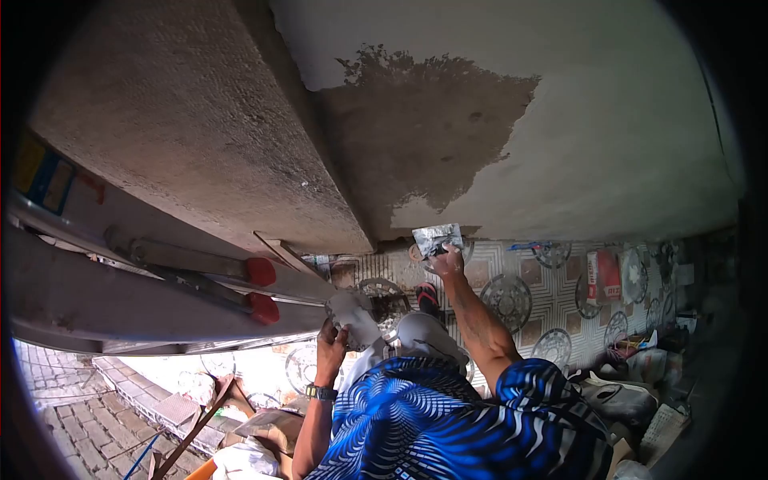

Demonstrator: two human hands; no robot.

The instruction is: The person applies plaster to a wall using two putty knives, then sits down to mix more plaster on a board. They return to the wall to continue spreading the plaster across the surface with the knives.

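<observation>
My right hand (446, 262) is closed on a plastering trowel (438, 235) with a wide metal blade, held at the wall's lower edge with that arm stretched forward. Grey-white smears coat the blade. Lower and to the left, my left hand (331, 344) grips a pale flat plate (354, 318) by its edge, near my legs. In front of me the wall (608, 160) has a smooth light-grey coat, and a rough brown bare patch (416, 128) lies within it.
A rough concrete pillar (192, 104) juts out at left. Beside it leans a ladder with red feet (260, 272). Patterned tiles (512, 300) cover the floor. A red-and-white bag (604, 276) and piled clutter (624, 400) lie at right; a wooden strip (196, 424) stands lower left.
</observation>
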